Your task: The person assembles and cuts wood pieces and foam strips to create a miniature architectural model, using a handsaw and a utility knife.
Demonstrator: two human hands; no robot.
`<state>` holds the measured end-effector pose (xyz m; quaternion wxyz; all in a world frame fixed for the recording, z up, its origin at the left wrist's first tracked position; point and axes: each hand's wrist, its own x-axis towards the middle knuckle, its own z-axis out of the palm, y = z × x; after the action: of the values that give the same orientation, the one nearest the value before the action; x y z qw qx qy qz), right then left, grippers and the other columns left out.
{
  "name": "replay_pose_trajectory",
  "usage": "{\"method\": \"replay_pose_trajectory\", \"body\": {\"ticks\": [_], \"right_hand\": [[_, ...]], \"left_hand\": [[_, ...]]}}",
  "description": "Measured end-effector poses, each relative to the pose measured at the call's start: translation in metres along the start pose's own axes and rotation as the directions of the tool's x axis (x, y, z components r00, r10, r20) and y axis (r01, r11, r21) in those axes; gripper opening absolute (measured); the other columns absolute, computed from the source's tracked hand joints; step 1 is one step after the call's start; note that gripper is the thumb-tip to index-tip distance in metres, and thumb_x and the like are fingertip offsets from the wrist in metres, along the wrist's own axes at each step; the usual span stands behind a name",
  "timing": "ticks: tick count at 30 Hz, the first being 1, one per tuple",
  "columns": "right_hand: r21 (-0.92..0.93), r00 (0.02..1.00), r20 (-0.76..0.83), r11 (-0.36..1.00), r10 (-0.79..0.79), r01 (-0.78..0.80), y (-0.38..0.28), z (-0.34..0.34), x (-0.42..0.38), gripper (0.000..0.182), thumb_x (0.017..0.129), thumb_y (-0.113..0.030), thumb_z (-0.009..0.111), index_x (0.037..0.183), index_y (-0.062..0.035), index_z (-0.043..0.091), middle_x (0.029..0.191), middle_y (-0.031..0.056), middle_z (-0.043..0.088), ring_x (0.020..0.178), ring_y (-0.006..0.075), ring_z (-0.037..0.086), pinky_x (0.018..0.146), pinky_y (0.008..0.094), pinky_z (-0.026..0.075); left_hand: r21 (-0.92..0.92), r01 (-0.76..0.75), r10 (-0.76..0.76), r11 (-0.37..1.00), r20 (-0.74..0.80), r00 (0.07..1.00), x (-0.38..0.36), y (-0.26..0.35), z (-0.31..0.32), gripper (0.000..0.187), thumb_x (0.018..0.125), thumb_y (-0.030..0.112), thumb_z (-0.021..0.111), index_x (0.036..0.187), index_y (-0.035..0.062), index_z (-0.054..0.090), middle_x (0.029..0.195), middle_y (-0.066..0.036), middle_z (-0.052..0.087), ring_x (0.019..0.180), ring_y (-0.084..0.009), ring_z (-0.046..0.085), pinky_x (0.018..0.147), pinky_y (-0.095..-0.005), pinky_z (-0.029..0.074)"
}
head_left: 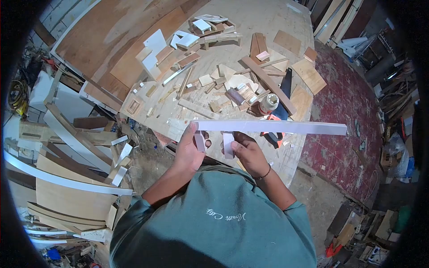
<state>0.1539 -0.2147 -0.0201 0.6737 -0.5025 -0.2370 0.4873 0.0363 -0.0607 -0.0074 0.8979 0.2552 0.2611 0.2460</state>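
A long white strip of board [272,127] lies level across the front of me, its right end reaching far past my hands. My left hand [188,149] is closed at the strip's left end, the thumb up against it, with a short white block [199,142] in its fingers. Another short white block [228,146] stands upright just under the strip, pinched between the thumb and fingers of my right hand [251,156]. The tops of both blocks come right up to the strip's lower edge.
On the wooden table [167,111] ahead lie many wood offcuts, a bottle [269,103], and a hand saw [286,85] with an orange and black handle [278,139]. Small wooden frames [221,38] sit farther back. Curved white-edged panels [76,178] stand at the left.
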Motion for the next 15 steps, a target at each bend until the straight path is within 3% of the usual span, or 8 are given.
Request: {"method": "replay_pose_trajectory", "body": {"ticks": [8,9,10,15], "right_hand": [[0.106,0.999,-0.035,0.994,-0.030,0.034,0.006,-0.003,0.002,0.042,0.095,-0.023,0.056,0.122,0.0082,0.050,0.108,0.0128,0.061,0.098,0.0212,0.060,0.089,0.0351,0.046],[0.117,0.999,-0.041,0.993,-0.027,0.032,0.007,-0.003,0.001,0.042,0.095,-0.025,0.056,0.122,0.0072,0.052,0.109,0.0109,0.061,0.097,0.0183,0.059,0.086,0.0324,0.046],[0.127,0.999,-0.047,0.991,-0.024,0.030,0.007,-0.003,0.001,0.042,0.095,-0.026,0.057,0.122,0.0061,0.054,0.110,0.0091,0.061,0.096,0.0155,0.058,0.083,0.0296,0.046],[0.079,0.993,-0.114,0.997,-0.018,0.027,0.006,-0.005,0.002,0.043,0.093,-0.023,0.060,0.125,0.0042,0.052,0.103,0.0094,0.064,0.092,0.0172,0.062,0.084,0.0319,0.049]], "left_hand": [[0.015,0.034,-0.033,0.999,-0.062,0.998,0.004,-0.005,-0.008,0.031,0.089,0.036,0.067,0.102,0.0105,0.055,0.089,-0.002,0.055,0.080,-0.0153,0.052,0.065,-0.0307,0.043],[0.022,0.035,-0.033,0.999,-0.083,0.996,0.004,-0.006,-0.008,0.030,0.089,0.034,0.067,0.103,0.0102,0.056,0.088,-0.002,0.056,0.080,-0.0155,0.053,0.064,-0.0310,0.044],[0.023,0.038,-0.036,0.999,-0.082,0.996,0.004,-0.006,-0.009,0.030,0.089,0.034,0.067,0.103,0.0102,0.056,0.088,-0.002,0.056,0.080,-0.0155,0.053,0.064,-0.0310,0.044],[0.090,0.110,-0.112,0.990,0.009,0.994,0.007,-0.011,-0.017,0.024,0.093,0.028,0.063,0.104,0.0080,0.056,0.090,-0.004,0.058,0.080,-0.0163,0.056,0.069,-0.0320,0.047]]}}
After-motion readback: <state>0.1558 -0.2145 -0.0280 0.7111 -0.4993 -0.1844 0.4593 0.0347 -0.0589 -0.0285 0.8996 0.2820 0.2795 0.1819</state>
